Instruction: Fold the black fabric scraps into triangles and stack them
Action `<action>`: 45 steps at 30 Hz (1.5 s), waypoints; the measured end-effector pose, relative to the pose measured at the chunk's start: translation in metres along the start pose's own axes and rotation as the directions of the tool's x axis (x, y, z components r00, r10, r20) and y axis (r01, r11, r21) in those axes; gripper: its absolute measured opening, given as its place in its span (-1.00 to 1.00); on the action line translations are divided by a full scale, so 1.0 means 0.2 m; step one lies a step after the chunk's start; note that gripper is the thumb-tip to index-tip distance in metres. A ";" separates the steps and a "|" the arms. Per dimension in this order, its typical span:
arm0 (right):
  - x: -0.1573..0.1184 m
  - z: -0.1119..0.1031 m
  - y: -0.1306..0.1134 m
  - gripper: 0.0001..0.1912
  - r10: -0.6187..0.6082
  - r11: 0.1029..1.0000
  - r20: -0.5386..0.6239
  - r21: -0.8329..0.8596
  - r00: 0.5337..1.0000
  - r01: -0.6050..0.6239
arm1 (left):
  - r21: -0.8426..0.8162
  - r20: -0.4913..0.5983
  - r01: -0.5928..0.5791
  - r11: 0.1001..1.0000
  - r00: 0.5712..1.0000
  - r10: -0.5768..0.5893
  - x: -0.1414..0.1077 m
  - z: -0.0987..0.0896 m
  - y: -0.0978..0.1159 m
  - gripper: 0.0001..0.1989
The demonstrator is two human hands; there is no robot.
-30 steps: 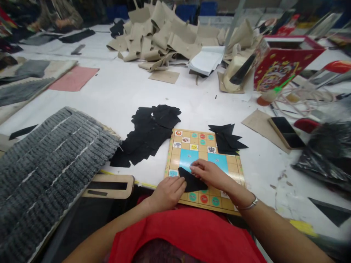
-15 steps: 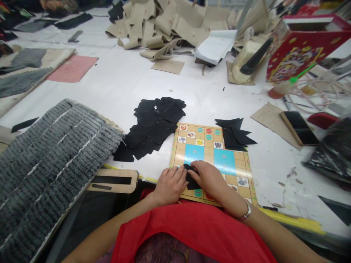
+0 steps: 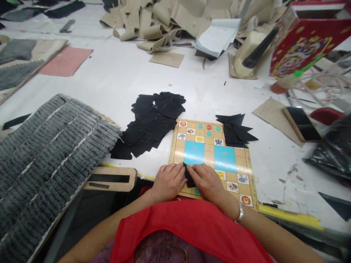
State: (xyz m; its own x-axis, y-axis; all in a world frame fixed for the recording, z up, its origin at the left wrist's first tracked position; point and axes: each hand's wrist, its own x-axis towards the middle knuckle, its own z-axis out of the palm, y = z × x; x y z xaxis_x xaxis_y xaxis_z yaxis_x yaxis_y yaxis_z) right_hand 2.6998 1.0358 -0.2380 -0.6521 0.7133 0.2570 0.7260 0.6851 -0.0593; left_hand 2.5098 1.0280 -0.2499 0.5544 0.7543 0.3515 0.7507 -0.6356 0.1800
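A small black fabric piece (image 3: 189, 179) lies on a printed animal game board (image 3: 210, 157) at the table's front edge. From the left, my left hand (image 3: 169, 182) grips its edge with bent fingers. My right hand (image 3: 207, 181) presses and pinches the other side, its fingertips close to the left ones. Part of the piece is hidden under the fingers. Beyond the board's left edge is a heap of black fabric pieces (image 3: 153, 122). On the board's far right corner rests a smaller stack of pointed black pieces (image 3: 236, 129).
Grey ribbed knit fabric (image 3: 55, 157) covers the left side, beside a slotted wooden template (image 3: 109, 179). At the right are a phone (image 3: 303, 124), a cardboard piece (image 3: 276, 117) and a black plastic bag (image 3: 333, 153). Beige pieces (image 3: 164, 22) and a red box (image 3: 307, 40) stand farther back.
My right hand has drawn back and flattened slightly, lower over the black piece. My left hand keeps its place at the piece's left edge. The whole view has shifted a little.
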 end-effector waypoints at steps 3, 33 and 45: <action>0.01 -0.01 0.01 -0.71 -0.033 0.999 0.037 -0.030 0.999 0.034 | -0.026 0.007 0.016 1.000 1.000 -0.016 -0.01 0.01 -0.01 -0.65; -0.07 -0.06 0.06 -0.70 -0.091 0.992 -0.023 0.081 0.996 0.092 | -0.068 -0.036 0.033 0.997 0.999 -0.036 -0.01 -0.02 -0.06 -0.63; -0.17 -0.14 0.09 -0.67 -0.096 0.992 0.054 0.088 0.994 0.091 | 0.161 0.175 -0.199 0.967 0.970 0.170 0.03 -0.05 0.00 -0.49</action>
State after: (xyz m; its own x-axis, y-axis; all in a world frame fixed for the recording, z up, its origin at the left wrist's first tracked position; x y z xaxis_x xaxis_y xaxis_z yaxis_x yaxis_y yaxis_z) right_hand 2.7423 1.0193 -0.2205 -0.7296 0.6513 0.2086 0.6419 0.7574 -0.1200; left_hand 2.5100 1.0313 -0.2385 0.7282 0.6520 0.2112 0.6734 -0.7380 -0.0435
